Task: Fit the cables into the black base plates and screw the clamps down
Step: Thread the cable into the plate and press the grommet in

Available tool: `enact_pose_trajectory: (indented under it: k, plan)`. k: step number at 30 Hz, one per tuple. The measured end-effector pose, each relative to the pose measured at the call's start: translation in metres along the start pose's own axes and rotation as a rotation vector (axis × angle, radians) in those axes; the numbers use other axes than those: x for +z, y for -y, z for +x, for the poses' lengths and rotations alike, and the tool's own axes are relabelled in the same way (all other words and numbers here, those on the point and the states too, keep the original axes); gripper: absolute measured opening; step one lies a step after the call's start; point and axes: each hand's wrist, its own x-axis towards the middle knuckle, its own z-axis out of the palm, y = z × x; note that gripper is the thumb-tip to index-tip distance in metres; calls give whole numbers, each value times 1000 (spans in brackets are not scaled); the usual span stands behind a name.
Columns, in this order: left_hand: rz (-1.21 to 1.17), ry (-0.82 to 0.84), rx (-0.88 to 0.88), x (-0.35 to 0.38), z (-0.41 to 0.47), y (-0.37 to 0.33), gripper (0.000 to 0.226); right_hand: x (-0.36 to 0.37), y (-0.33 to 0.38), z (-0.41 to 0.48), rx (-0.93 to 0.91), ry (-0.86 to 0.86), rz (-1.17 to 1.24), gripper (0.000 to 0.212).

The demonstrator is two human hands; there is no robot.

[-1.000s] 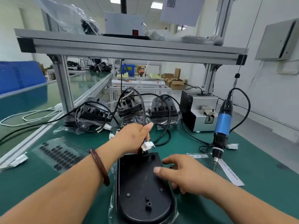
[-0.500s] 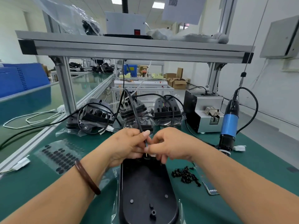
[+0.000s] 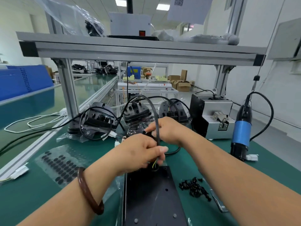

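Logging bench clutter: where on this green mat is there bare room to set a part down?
Bare mat lies nearer than the pad sheet, at the near left, and right of the screwdriver. Crowded: base plate, screws, left hand and right hand gripping the cable, bagged units behind.

The base plate is black, the bench mat dark green. The cable is black, its inner wires yellow and green. The electric screwdriver is black with a blue band. The screws are black; the bangle brown.
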Motion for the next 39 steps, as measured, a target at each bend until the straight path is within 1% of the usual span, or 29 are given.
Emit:
enact_pose_trajectory:
  k: [2, 3, 4, 5, 6, 7, 9, 11, 13, 15, 17, 19, 21, 23, 24, 25, 27, 28, 29, 32, 33, 34, 35, 37, 39]
  plan:
    - [210, -52, 61, 1, -2, -1, 34, 3, 8, 3, 13, -45, 415, 26]
    - [265, -67, 71, 1, -3, -1, 34, 2, 13, 5, 16, -54, 641, 30]
    - [293, -73, 72, 2, -4, -1, 33, 0, 16, 7, 13, -55, 820, 38]
    - [315, -75, 75, 3, -5, -2, 33, -3, 18, 9, -1, -51, 938, 46]
    - [337, -78, 81, 5, -5, -2, 33, -6, 21, 11, -16, -48, 1003, 51]
    - [355, -78, 87, 5, -4, -3, 33, -8, 25, 11, -24, -55, 1020, 52]
    - [362, -70, 104, 4, -3, -2, 34, -9, 34, 13, -26, -102, 979, 41]
    - [292, -58, 96, 1, -1, 0, 35, -10, 41, 12, -54, -159, 971, 36]
    - [211, -46, 90, -1, 0, 2, 34, -12, 45, 10, -128, -224, 1007, 35]
    - [225, -38, 106, -2, 1, 5, 33, -12, 47, 6, -240, -269, 1070, 35]
    - [221, -32, 114, -2, 1, 8, 32, -13, 49, 0, -362, -278, 1132, 35]
    - [147, -6, 99, -2, 3, 10, 30, -15, 49, -4, -450, -264, 1166, 35]
    - [21, 78, 51, -6, 2, 11, 30, -17, 48, -5, -474, -262, 1171, 34]
    - [-113, 151, -33, -19, 3, 13, 39, -19, 46, -6, -469, -270, 1151, 34]
    - [-182, 118, -74, -30, 5, 15, 43, -20, 45, -6, -475, -268, 1137, 34]
    - [-280, 24, -113, -42, 10, 16, 43, -20, 44, -7, -490, -262, 1121, 33]
    - [-530, -288, -215, -67, 28, 23, 33, -20, 43, -8, -536, -242, 1087, 29]
    - [-632, -418, -286, -78, 39, 25, 32, -19, 44, -9, -553, -224, 1071, 27]
    - [-740, -474, -347, -86, 48, 26, 36, -19, 44, -10, -564, -204, 1059, 25]
    - [-1095, -436, -409, -105, 72, 21, 55, -16, 45, -12, -578, -140, 1037, 24]
    - [-1155, -442, -418, -110, 78, 17, 58, -15, 45, -13, -580, -129, 1027, 24]
    - [-1158, -452, -433, -115, 83, 14, 58, -13, 45, -13, -581, -123, 1016, 24]
    - [-1114, -448, -442, -118, 86, 10, 52, -12, 44, -14, -581, -117, 1008, 24]
    - [-983, -395, -430, -121, 93, 3, 30, -10, 43, -15, -590, -97, 1006, 24]
    - [-889, -362, -435, -120, 96, -3, 23, -8, 42, -15, -601, -81, 1009, 24]
